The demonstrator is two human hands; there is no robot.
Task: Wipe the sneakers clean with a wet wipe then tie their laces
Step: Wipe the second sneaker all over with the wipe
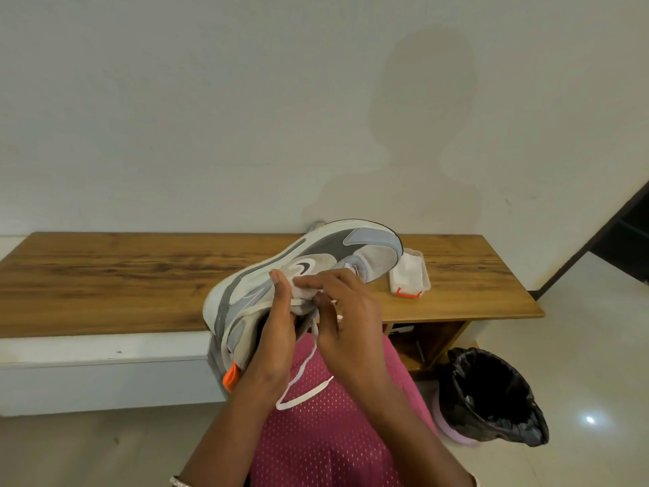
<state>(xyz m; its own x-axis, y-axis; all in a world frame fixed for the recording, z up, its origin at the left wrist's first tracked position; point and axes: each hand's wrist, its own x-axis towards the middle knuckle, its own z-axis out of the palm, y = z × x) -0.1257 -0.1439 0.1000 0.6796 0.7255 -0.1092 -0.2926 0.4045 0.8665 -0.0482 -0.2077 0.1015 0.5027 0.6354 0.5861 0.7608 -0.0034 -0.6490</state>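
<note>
A long wooden bench (140,275) stands against a pale wall (210,100). Its top is brown with dark grain lines, flat and smooth. On the right part of the bench lies a small white pack of wipes (410,275) with a thin orange-red edge at its near end. It looks soft and a little crumpled, and the toe of the sneaker covers its left corner. On the shiny light floor (597,346) at the right stands a round bin (491,398), lined with a wrinkled black plastic bag, on a pale pink base. It is just beside the person's knee, and apart from the bench.

The sneaker (316,261) is held over the near edge of the bench, tilted on its side, with the thick white sole turned toward the wall. It is grey and white, partly of mesh cloth, with a dark curved mark on the side and an orange tab at the heel. The left hand (277,325) grips the sneaker at its opening, the thumb pressing on the side. The right hand (347,318) has curled fingers that pinch the flat white lace (302,377) near the eyelets. The lace hangs down in a loose loop over the pink dotted cloth (326,434) on the person's lap. The hands hide the tongue of the sneaker.
</note>
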